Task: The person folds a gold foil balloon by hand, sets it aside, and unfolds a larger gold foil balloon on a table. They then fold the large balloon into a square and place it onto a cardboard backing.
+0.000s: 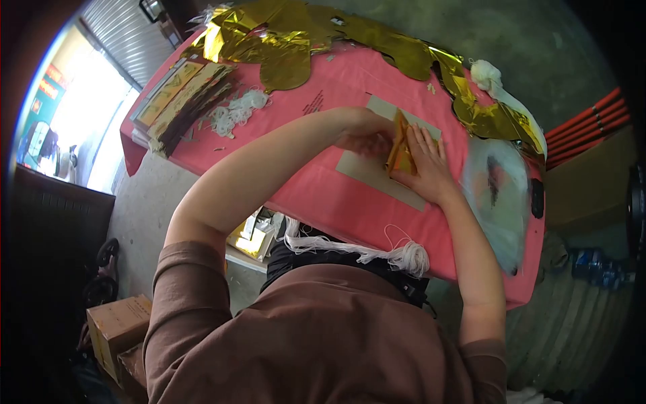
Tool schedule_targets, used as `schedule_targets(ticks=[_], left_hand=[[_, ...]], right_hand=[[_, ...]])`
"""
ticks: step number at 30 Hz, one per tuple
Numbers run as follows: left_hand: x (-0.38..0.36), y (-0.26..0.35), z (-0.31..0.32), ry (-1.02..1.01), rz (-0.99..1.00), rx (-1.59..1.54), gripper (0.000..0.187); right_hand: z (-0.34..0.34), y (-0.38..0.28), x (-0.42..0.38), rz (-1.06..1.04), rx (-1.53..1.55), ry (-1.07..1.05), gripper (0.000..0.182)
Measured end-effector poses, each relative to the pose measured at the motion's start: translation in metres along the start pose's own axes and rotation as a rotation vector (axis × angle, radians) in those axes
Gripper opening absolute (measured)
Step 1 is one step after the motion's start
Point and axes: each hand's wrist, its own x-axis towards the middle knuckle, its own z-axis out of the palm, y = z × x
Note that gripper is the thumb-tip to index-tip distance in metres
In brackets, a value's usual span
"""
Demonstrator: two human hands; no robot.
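Note:
A folded piece of gold paper point(402, 151) stands tilted on a grey cardboard sheet point(377, 180) on the pink-covered table. My right hand point(431, 165) grips its right side, the fingers stretched along it and the thumb at its lower edge. Close by on the left is my left hand point(367, 131), its fingers bent and smeared by motion. Whether those fingers pinch the paper's left edge cannot be made out.
Stacks of paper bundles point(182, 101) and loose white string point(239, 111) lie at the left. Shiny gold foil point(286, 60) runs along the far edge. A clear plastic bag point(494, 202) lies at right; a white thread hank point(407, 259) lies at the near edge.

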Motion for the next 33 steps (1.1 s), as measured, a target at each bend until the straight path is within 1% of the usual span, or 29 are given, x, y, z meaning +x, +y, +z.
schedule_targets(ticks=[2, 4, 5, 6, 7, 8, 10, 11, 13, 14, 16, 17, 19, 20, 22, 23, 25, 26, 27, 29, 31, 33], left_hand=[[0.005, 0.001, 0.005, 0.021, 0.012, 0.022, 0.023], [0.012, 0.003, 0.009, 0.050, 0.093, 0.212, 0.026], [0.008, 0.006, 0.016, 0.055, 0.096, 0.199, 0.026], [0.003, 0.009, 0.021, 0.111, 0.155, 0.301, 0.026], [0.000, 0.010, 0.025, 0.169, 0.212, 0.405, 0.026], [0.001, 0.011, 0.024, 0.175, 0.212, 0.396, 0.026], [0.005, 0.015, 0.021, 0.219, 0.221, 0.674, 0.024], [0.008, 0.016, 0.017, 0.218, 0.223, 0.671, 0.024], [0.010, 0.018, 0.014, 0.237, 0.195, 0.848, 0.028], [0.008, 0.018, 0.014, 0.231, 0.195, 0.852, 0.028], [-0.001, 0.018, 0.011, 0.505, 0.284, 1.107, 0.025], [-0.002, 0.010, 0.008, 0.499, 0.287, 1.114, 0.025], [0.001, -0.011, 0.006, 0.616, 0.829, 1.175, 0.022], [0.002, -0.017, 0.009, 0.611, 0.830, 1.182, 0.022], [0.001, -0.029, 0.012, 0.342, 0.880, 1.429, 0.022], [0.002, -0.039, 0.011, 0.354, 0.864, 1.444, 0.022], [-0.004, -0.049, 0.012, 0.474, 1.139, 1.387, 0.024], [-0.010, -0.049, 0.009, 0.481, 1.155, 1.392, 0.026], [-0.018, -0.048, 0.003, 0.485, 1.147, 1.407, 0.026], [-0.046, -0.044, -0.014, 0.680, 0.881, 1.230, 0.024], [-0.076, -0.038, -0.052, 0.884, 0.559, 1.228, 0.023], [-0.100, -0.038, -0.089, 1.178, 0.253, 1.261, 0.022]], right_hand=[[-0.002, -0.002, 0.000, 0.008, 0.031, 0.005, 0.097], [-0.006, -0.005, -0.001, 0.003, 0.031, -0.008, 0.096], [-0.006, -0.005, -0.001, 0.012, 0.038, -0.010, 0.095], [-0.005, -0.004, -0.001, 0.002, 0.035, -0.019, 0.095], [-0.004, -0.002, 0.000, 0.000, 0.047, -0.012, 0.100], [-0.003, -0.001, 0.001, -0.001, 0.058, -0.004, 0.104], [-0.003, -0.001, 0.001, -0.009, 0.045, -0.010, 0.104], [-0.004, -0.001, 0.000, -0.008, 0.034, -0.010, 0.104], [-0.004, -0.003, 0.001, -0.012, 0.013, -0.007, 0.104], [-0.004, -0.003, 0.000, -0.016, -0.006, -0.003, 0.104], [-0.003, -0.004, 0.000, -0.001, -0.018, -0.002, 0.101], [-0.003, -0.004, -0.001, 0.005, -0.031, -0.002, 0.098], [-0.001, -0.001, -0.001, 0.003, -0.045, 0.000, 0.099], [0.000, 0.000, -0.001, -0.007, -0.057, -0.002, 0.099], [-0.002, 0.000, -0.003, 0.004, -0.053, 0.005, 0.099], [-0.002, -0.003, -0.002, 0.003, -0.052, 0.008, 0.099], [-0.002, -0.004, -0.001, -0.010, -0.052, 0.011, 0.099], [-0.002, -0.003, 0.000, 0.001, -0.069, 0.003, 0.100], [-0.001, -0.003, 0.000, -0.006, -0.060, 0.012, 0.100], [-0.002, -0.003, 0.000, 0.015, -0.053, -0.007, 0.102], [-0.001, 0.000, 0.000, 0.008, -0.046, -0.001, 0.103], [0.001, 0.002, -0.001, 0.007, -0.040, 0.003, 0.104]])
